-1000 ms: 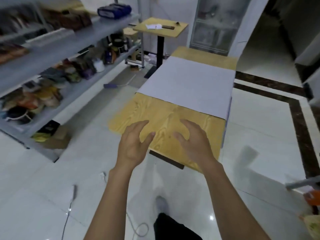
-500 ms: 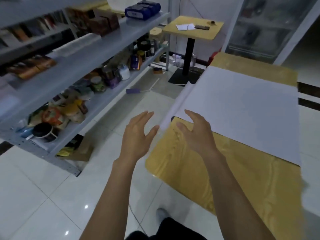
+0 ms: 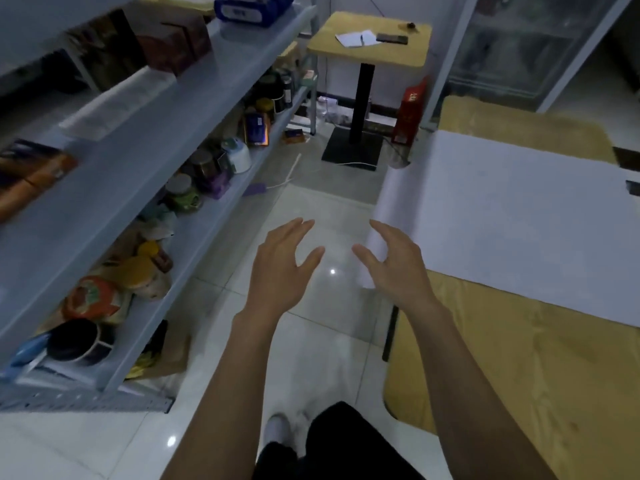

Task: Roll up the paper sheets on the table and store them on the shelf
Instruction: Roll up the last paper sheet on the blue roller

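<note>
The paper (image 3: 512,216) lies flat across the worktop (image 3: 519,358), a large white sheet. Its left edge hangs over the worktop's side and bends down toward the floor (image 3: 311,209).

That loose edge is probably the main risk. If it is pulled from one corner alone, the sheet may slide off the smooth worktop or crease rather than curl. A roll started unevenly, with one end ahead of the other, would likely come out cone-shaped and be awkward to store. Such a broad sheet may also buckle in the middle if only its ends are gripped. The shelf (image 3: 194,140) looks crowded with jars and boxes, so a long roll could knock something down when put in.

The right hand (image 3: 398,268) is just beside the near end of the overhanging edge, with its fingers spread and loosely curved. It holds nothing, and whether the fingertips touch the paper cannot be told. The left hand (image 3: 280,268) is out over the floor between shelf and worktop. It is spread wide, holds nothing, and is apart from the paper.
</note>
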The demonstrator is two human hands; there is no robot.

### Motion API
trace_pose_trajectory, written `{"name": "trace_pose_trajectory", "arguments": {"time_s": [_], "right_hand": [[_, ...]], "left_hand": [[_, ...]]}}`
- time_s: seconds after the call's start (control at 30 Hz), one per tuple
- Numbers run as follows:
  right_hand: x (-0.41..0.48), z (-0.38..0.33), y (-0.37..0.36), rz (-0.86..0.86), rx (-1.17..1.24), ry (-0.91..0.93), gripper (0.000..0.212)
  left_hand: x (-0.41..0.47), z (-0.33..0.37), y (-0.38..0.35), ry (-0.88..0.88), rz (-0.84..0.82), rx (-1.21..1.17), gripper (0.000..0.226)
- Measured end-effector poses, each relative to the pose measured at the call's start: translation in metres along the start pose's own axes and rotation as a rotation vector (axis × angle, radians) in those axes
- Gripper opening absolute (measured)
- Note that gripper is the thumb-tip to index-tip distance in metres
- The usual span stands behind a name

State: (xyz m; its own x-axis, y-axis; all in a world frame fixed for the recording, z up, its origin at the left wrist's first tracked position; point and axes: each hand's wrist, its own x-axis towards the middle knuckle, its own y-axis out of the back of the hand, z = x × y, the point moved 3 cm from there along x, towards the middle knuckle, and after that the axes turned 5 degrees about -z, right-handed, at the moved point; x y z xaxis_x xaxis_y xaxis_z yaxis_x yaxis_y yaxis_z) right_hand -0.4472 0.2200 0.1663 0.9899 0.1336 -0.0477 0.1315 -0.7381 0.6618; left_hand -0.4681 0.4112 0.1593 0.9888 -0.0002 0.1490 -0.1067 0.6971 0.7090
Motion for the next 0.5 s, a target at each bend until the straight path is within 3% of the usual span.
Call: {"name": "trace_pose_trajectory", "arguments": {"time_s": [0.2, 0.5], "right_hand": [[0.044, -0.018, -0.023, 0.085, -0.016, -0.105, 0.06], [0.166, 0.011, -0.031, 0.211, -0.002, -0.263, 0.06]], "left_hand": [[0.066, -0.039, 0.013, -0.094, -0.113, -0.057, 0.049], [0.228, -0.065, -0.026, -0.251, -0.295, -0.042, 0.047]]}}
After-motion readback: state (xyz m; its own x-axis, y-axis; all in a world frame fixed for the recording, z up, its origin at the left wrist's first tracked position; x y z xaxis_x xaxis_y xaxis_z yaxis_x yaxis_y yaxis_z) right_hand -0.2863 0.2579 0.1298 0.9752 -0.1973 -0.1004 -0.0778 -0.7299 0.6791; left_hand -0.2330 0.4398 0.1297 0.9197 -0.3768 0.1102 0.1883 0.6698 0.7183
